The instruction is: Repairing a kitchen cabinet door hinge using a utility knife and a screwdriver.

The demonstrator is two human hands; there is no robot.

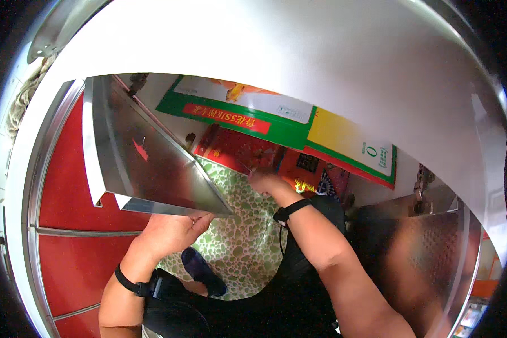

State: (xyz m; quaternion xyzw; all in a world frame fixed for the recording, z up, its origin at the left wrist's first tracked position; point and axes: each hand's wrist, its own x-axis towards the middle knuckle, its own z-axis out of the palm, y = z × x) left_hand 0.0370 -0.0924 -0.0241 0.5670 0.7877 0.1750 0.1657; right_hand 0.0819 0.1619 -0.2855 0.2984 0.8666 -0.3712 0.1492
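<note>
Beneath the smooth white worktop: long green-and-yellow printed carton; flat red printed packet, just beside it, nearer the person. Left of both: silvery sheet-metal door, left hand at its lower edge; farther left, glossy red panels. Right hand: before the packet. Below: green-and-white pebble-patterned floor, dark slipper on it.

The door looks smooth, shiny metal, the carton glossy cardboard.

1 fisheye view: from head, facing down; hands near, floor farther.
</note>
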